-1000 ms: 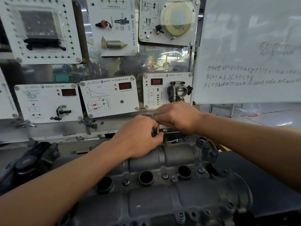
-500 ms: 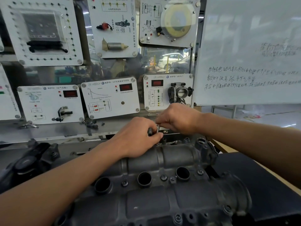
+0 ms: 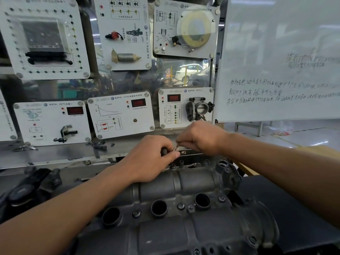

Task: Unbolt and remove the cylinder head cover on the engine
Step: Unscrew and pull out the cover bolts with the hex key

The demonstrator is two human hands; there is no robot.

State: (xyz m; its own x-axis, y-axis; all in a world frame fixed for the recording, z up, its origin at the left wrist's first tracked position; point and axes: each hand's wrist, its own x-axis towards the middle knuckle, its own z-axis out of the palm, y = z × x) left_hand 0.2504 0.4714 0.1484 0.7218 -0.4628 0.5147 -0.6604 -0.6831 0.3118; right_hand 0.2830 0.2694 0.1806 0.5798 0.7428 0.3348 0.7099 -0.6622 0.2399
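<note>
White rectangular training panels [image 3: 119, 115] with red displays hang on a shiny steel backboard, beside a glossy whiteboard [image 3: 276, 52] bearing handwriting. In the foreground lies the cylinder head cover [image 3: 193, 183], rough grey cast metal with a rounded ridge, three round dark wells [image 3: 159, 208] and small flanged bolts [image 3: 181, 206] along its middle. Above its far edge the left hand [image 3: 149, 159] has its grip closed round a short dark handle [image 3: 163, 150]. The right hand [image 3: 200, 138] pinches a thin metal shaft [image 3: 176, 147] just beside it.
</note>
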